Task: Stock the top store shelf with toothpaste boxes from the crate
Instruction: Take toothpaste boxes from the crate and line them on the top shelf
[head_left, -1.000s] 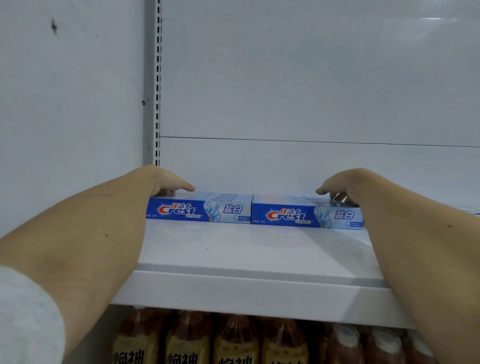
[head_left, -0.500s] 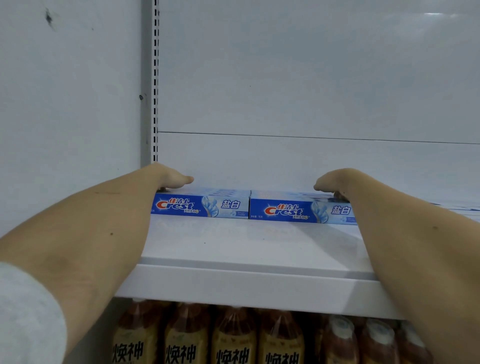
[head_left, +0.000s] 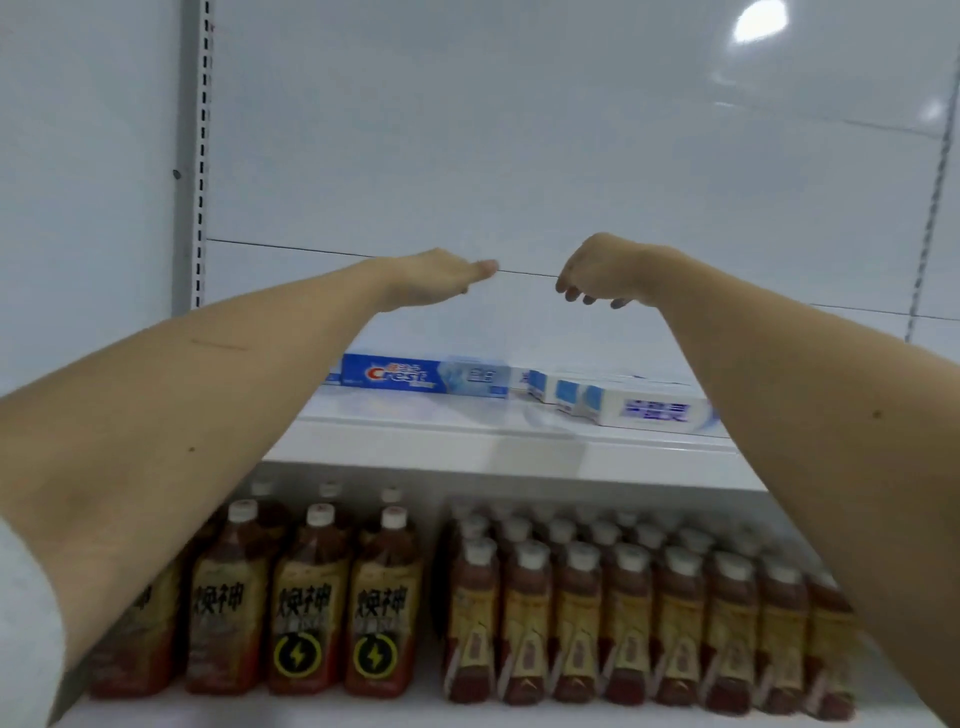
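A blue Crest toothpaste box (head_left: 423, 376) lies lengthwise on the white top shelf (head_left: 498, 462), its left end hidden behind my left forearm. To its right lie white and blue toothpaste boxes (head_left: 623, 405), blurred. My left hand (head_left: 436, 278) hovers above the shelf with fingers straight, holding nothing. My right hand (head_left: 602, 270) hangs beside it with fingers loosely drooping, also holding nothing. Both hands are well above the boxes, apart from them. The crate is out of sight.
Below the top shelf stand rows of brown drink bottles (head_left: 311, 597) with yellow labels, and several more bottles (head_left: 623, 613) to the right. A slotted upright rail (head_left: 200, 156) runs up the left side. The white back panel (head_left: 519, 156) rises behind.
Both hands have lifted off the two Crest boxes and come together above the shelf. The view has dropped and swung right, showing the bottle shelf and more boxes.
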